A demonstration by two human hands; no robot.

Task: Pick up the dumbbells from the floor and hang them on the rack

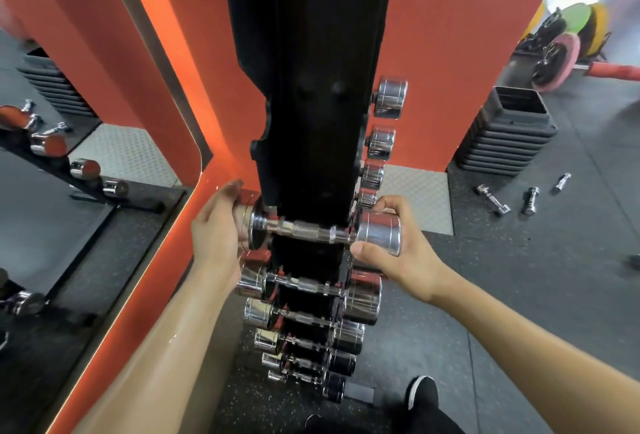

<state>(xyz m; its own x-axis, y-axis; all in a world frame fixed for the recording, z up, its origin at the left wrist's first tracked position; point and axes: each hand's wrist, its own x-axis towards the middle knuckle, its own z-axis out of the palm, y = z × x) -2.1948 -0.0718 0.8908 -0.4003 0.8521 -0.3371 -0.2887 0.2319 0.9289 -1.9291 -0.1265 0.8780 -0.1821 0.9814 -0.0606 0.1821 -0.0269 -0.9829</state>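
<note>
A chrome dumbbell (311,230) lies level across the front of the tall black rack (311,104). My left hand (216,226) cups its left head, and my right hand (398,253) grips its right head with thumb and fingers curled round it. Below it, several chrome dumbbells (304,316) hang on the rack in descending steps. More dumbbell heads (389,98) stick out on the rack's right side above my right hand. Three small chrome dumbbells (493,200) lie on the dark floor at the right.
An orange wall stands behind the rack, with a mirror (52,156) on the left. A stack of black step risers (509,132) sits at the right, and a barbell with coloured plates (557,59) lies beyond it. My shoe (420,392) is near the rack's base.
</note>
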